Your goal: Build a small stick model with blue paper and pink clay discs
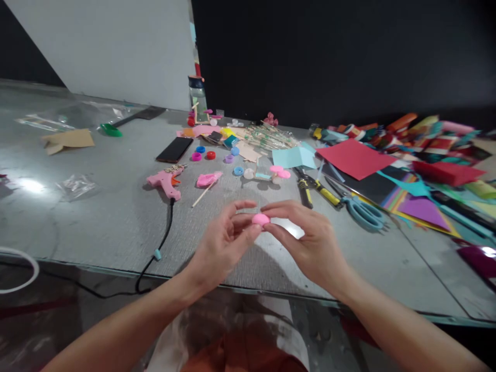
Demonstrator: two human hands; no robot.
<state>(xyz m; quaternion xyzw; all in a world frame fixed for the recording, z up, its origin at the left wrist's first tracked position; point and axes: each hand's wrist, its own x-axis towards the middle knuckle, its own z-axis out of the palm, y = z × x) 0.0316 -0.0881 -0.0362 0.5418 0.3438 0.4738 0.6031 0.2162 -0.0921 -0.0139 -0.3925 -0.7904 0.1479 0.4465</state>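
A small rounded lump of pink modelling clay [261, 219] is held above the table near its front edge. My left hand [232, 235] pinches it from the left with thumb and fingers. From the right, the fingertips and thumb of my right hand [300, 227] close on the same lump. Just beyond my hands stands a small wheeled model [263, 176] with pale discs and a light blue strip. Flat pink pieces [279, 171] sit on its right end. To the left lies a crumpled pink packet [208, 179], with a thin wooden stick [203, 196] against it.
Left of my hands rests a pink glue gun [165, 182], its black cord [167, 235] running over the front edge. A phone [175, 149] and coloured bottle caps [211, 155] lie behind. Pliers [305, 192], blue-handled scissors [364, 212] and red paper [355, 158] occupy the right.
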